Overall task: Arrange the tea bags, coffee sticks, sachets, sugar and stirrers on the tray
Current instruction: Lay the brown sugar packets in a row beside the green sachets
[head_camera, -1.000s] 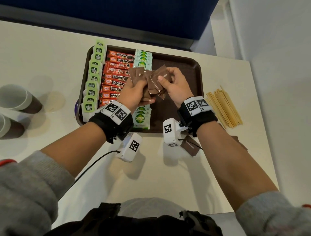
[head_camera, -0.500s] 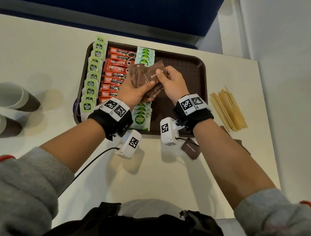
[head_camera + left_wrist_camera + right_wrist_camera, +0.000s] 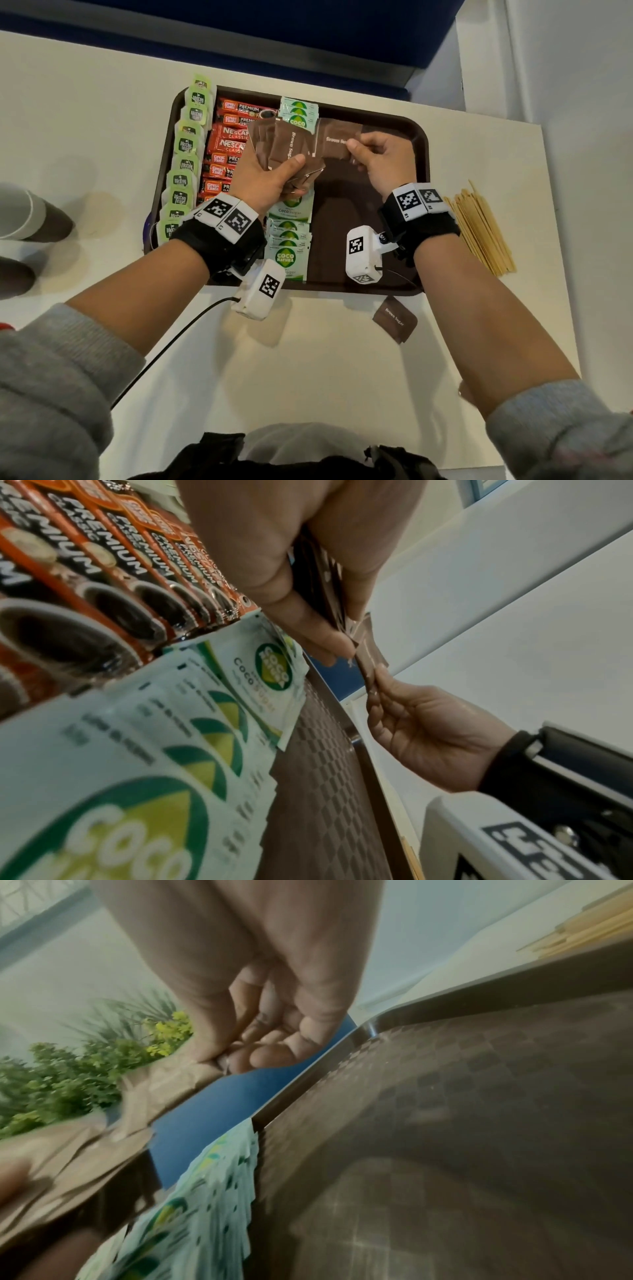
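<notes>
My left hand grips a fanned stack of brown sugar sachets above the brown tray. My right hand pinches a single brown sugar sachet just right of that stack, over the tray's bare right half. In the left wrist view the left hand's fingers clamp the stack while the right hand pinches its sachet. On the tray lie green tea bags, red coffee sticks and coco sugar sachets. One brown sachet lies on the table.
Wooden stirrers lie in a pile on the table right of the tray. Two paper cups stand at the left edge. A blue panel runs behind the table, and a white wall is at the right.
My hands have drawn apart: the right one has pulled a single brown sachet rightward out of the stack that the left hand keeps.
</notes>
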